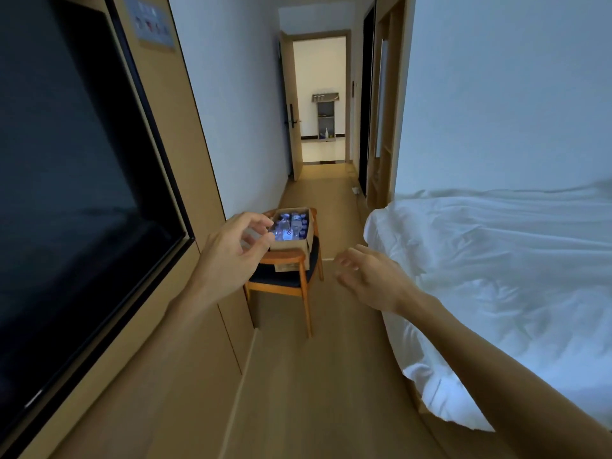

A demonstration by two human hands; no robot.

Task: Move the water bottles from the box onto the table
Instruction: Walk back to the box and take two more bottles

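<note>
A cardboard box (295, 250) stands on a wooden chair (287, 280) beside the left wall, a few steps ahead. Several plastic water bottles (293, 224) fill it, seen from above. My left hand (233, 251) is stretched out toward the box, fingers curled and apart, holding nothing; it overlaps the box's left edge in the picture but is still nearer to me than the box. My right hand (367, 276) reaches forward to the right of the chair, open and a little blurred. No table is in view.
A large dark TV screen (73, 180) is set in the wooden wall panel on the left. A bed with white sheets (496, 276) fills the right side. Between them a wood floor (314, 376) runs to an open door (291, 107) and a lit room beyond.
</note>
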